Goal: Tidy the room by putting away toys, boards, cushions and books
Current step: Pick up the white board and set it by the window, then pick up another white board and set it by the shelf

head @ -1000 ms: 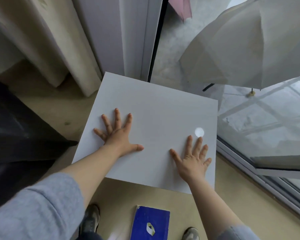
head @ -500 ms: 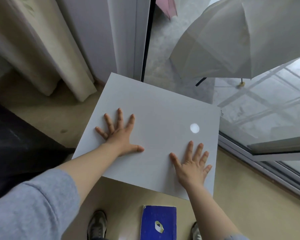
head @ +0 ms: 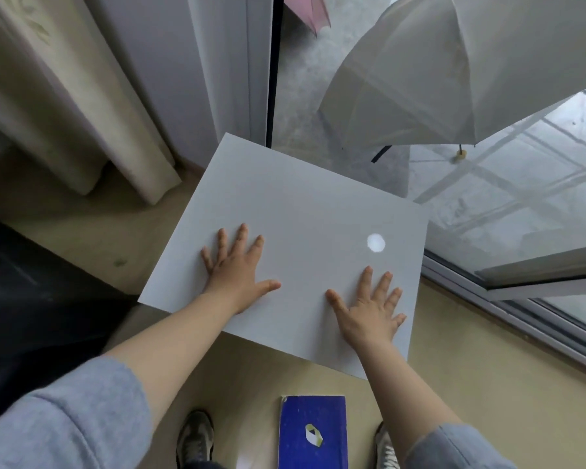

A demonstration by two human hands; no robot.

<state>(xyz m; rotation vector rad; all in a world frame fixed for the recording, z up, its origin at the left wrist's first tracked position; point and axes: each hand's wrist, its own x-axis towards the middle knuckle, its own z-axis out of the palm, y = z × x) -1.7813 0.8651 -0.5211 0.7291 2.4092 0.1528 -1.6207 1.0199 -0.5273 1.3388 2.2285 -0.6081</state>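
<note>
Through the head camera: one grey board (head: 301, 211) tilted before the door frame (head: 251, 62), one white round spot (head: 376, 243) near its right edge; two hands flat on it, left hand (head: 237, 275) mid-board, right hand (head: 369, 313) by the lower right corner, fingers (head: 241, 233) of both straight and spread, pressing, gripping nothing. Lower, on the floor (head: 471, 384): one blue book (head: 312, 431) lying flat between two shoes (head: 195, 438); beyond the glass (head: 521, 198), one white umbrella (head: 454, 69) and one pink umbrella (head: 308, 11).

The bottom edge is cutting off the blue book (head: 312, 431) and shoes (head: 195, 438); the top edge is cropping the umbrella (head: 454, 69).
</note>
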